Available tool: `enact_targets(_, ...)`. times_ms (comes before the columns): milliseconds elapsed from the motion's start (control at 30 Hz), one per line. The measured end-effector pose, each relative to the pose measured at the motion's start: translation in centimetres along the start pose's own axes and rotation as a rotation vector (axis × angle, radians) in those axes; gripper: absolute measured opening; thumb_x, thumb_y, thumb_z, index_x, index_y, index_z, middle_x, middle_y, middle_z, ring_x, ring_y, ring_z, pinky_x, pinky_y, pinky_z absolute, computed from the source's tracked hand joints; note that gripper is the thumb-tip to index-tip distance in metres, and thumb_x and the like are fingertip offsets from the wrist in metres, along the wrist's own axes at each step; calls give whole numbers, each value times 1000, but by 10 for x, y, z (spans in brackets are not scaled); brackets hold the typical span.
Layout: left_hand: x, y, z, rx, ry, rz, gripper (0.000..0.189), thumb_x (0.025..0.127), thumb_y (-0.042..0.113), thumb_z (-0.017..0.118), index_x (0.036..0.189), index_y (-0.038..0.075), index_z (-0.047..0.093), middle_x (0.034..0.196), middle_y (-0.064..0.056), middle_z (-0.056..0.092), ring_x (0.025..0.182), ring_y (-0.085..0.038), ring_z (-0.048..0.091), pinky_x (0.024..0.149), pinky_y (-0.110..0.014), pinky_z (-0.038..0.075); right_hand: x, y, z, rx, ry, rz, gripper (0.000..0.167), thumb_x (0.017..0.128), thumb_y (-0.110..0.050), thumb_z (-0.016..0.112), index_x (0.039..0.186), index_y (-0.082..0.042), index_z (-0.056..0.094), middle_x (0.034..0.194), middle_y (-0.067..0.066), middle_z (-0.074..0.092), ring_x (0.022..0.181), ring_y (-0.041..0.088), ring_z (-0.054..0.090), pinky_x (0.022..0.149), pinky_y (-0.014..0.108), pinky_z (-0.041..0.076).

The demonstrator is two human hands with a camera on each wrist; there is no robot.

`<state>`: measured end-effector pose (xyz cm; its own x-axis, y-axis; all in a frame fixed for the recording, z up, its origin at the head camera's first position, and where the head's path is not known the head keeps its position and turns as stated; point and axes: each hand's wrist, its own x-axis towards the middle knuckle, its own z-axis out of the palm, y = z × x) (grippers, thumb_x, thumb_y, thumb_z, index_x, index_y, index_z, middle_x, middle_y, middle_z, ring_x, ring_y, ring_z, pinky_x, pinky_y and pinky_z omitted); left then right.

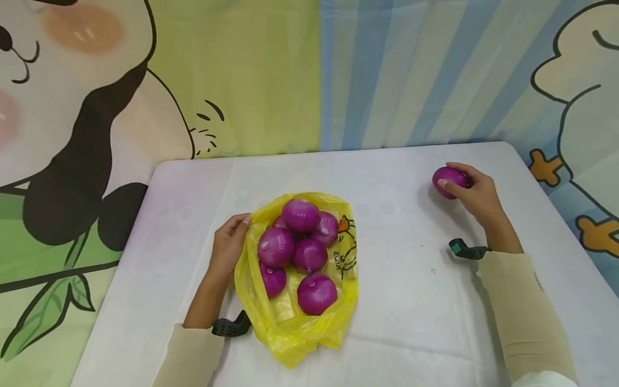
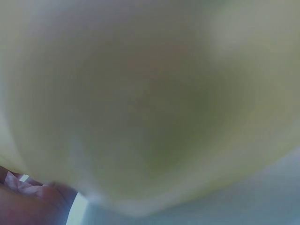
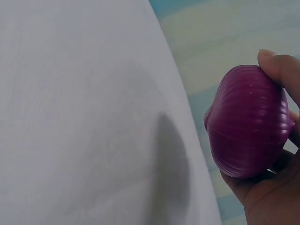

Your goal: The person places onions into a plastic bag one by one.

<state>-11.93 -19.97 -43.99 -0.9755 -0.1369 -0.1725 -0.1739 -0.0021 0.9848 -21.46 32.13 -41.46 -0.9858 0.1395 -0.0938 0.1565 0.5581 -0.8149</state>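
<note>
A yellow plastic bag point(image 1: 295, 341) lies on the table with its mouth spread wide, and several purple onions point(image 1: 316, 294) sit inside it. My left hand point(image 1: 226, 244) grips the bag's left rim, thumb over the edge. In the left wrist view the blurred bag point(image 2: 154, 117) covers most of the picture, and only part of the left hand point(image 2: 37, 201) shows. Toward the far right of the table, my right hand point(image 1: 483, 196) holds a single purple onion point(image 1: 446, 181) between thumb and fingers. The right wrist view shows this onion point(image 3: 248, 122) above the tabletop, its shadow falling below.
A white cloth covers the table point(image 1: 401, 301). Behind it hangs a cartoon backdrop point(image 1: 271, 75) with a panda at left and a white bird at right. Dark wrist-worn devices point(image 1: 468, 249) sit at both wrists.
</note>
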Motion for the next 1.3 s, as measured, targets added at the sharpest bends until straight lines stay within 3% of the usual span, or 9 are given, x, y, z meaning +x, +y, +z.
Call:
enact_targets(200,0,0,-1,8,2,-1,36,100,35,56,118,5,64,108,-8,63,88,-16,63,76,-24,55,-9,-26,6,0,-24,-122,64,89,-41,70,146,-25,46,149,16,36,131,43,34,97,56,44)
enact_targets(433,-1,2,-1,14,1,3,36,101,34,55,120,5,63,111,-9,62,91,-16,62,76,-24,55,-21,-56,17,27,-71,-225,60,88,-34,73,143,-22,50,143,12,43,125,38,41,82,22,51)
enact_targets(533,-2,3,-1,18,-5,1,37,100,35,55,121,4,62,112,-10,62,92,-16,63,77,-24,55,-26,-68,24,61,-108,-280,57,89,-30,74,141,-20,53,140,11,46,121,36,45,77,16,50)
enact_targets(1000,-2,2,-1,27,8,-5,37,100,35,55,120,5,63,111,-9,63,92,-17,62,78,-24,55,-44,-122,53,154,-221,-448,54,87,-12,75,138,-17,56,139,6,49,118,34,50,80,24,54)
enact_targets(1300,-1,2,-2,20,-7,3,37,101,34,55,121,4,63,111,-9,62,92,-16,62,78,-24,55,-48,-138,78,248,-305,-546,53,86,-4,73,135,-10,57,138,9,50,115,33,53,84,29,55)
